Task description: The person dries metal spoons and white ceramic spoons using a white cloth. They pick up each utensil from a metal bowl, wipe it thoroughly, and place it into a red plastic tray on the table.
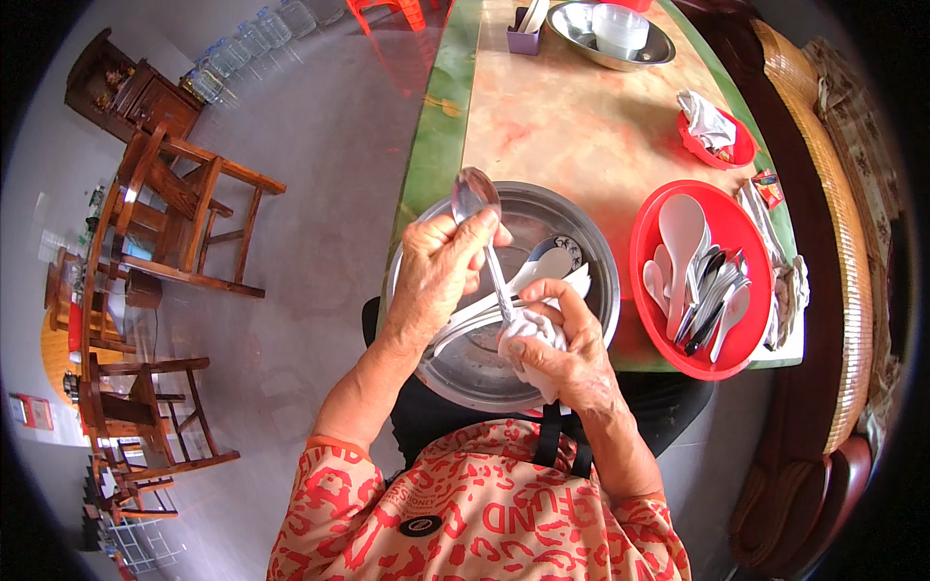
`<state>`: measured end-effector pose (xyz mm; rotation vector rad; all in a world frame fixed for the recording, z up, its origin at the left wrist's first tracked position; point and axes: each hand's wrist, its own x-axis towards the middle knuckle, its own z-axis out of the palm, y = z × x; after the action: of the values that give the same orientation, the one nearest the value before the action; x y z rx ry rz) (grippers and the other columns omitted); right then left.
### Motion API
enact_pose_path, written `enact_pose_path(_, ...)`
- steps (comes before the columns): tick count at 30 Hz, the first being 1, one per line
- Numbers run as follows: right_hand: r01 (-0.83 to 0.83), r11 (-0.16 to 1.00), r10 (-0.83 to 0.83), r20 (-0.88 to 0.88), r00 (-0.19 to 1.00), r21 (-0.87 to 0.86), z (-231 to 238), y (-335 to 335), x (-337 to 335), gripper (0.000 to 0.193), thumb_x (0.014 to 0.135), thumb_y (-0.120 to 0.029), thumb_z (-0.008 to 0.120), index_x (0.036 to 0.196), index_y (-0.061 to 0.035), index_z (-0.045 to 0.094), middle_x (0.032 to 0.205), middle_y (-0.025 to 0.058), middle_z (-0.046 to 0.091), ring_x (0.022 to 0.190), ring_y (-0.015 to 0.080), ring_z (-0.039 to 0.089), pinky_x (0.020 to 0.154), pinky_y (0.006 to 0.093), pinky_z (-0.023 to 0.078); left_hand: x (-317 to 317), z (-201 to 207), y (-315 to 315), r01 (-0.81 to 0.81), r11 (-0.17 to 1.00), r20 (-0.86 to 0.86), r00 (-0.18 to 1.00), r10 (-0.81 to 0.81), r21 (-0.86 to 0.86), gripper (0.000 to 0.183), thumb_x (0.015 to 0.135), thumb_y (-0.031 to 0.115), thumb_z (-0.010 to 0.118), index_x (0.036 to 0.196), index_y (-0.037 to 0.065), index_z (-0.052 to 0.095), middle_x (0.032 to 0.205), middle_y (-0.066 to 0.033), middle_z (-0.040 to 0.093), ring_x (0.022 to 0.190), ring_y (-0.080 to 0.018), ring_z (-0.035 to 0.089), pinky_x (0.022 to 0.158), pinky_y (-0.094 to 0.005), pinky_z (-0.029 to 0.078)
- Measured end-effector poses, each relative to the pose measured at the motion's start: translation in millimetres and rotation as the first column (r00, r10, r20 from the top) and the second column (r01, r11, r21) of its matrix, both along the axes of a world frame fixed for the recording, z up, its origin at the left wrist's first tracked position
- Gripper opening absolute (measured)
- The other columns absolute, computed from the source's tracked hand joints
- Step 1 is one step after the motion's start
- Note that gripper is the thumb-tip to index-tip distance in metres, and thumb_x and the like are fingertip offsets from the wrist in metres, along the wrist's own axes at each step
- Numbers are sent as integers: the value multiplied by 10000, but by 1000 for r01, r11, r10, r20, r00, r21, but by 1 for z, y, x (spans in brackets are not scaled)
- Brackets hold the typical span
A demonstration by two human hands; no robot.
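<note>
My left hand (438,274) holds a metal spoon (478,208) upright by its neck, bowl upward. My right hand (570,351) grips a white cloth (534,335) wrapped around the lower end of the spoon's handle. Both hands are over a large steel basin (582,239) at the table's near edge. White ceramic spoons (545,270) lie inside the basin under my hands.
A red round tray (707,208) with white and metal spoons sits right of the basin. A small red basket (741,150) holds a cloth. A steel bowl (657,50) with white bowls and a purple holder (524,41) stand at the far end. Wooden chairs (184,208) stand left.
</note>
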<state>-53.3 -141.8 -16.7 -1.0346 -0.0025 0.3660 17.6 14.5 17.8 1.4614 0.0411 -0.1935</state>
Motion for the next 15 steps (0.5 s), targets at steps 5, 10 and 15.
enact_pose_path(5,76,997,-76,89,993,0,9,3,25,415,767,-30,689,1093,-43,432,887,82,636,772,124,608,669,220,481,-11,-3,-12,49,996,75,996,-55,75,302,906,248,584,750,-1,653,521,60,446,462,0,378,407,-178,284)
enact_pose_path(10,113,993,-109,127,986,-25,3,9,33,431,763,-44,699,1096,-29,425,915,110,651,723,109,602,593,219,475,-9,-13,-12,24,995,175,984,-41,96,305,910,242,579,752,-9,651,517,54,445,471,-3,377,407,-188,283)
enact_pose_path(15,59,994,-55,43,998,-95,9,7,21,400,761,-9,662,1064,-33,403,836,81,626,580,77,546,438,207,396,-10,-11,-9,-22,993,145,989,4,120,307,904,259,586,760,-4,653,518,55,443,447,-3,365,397,-185,268)
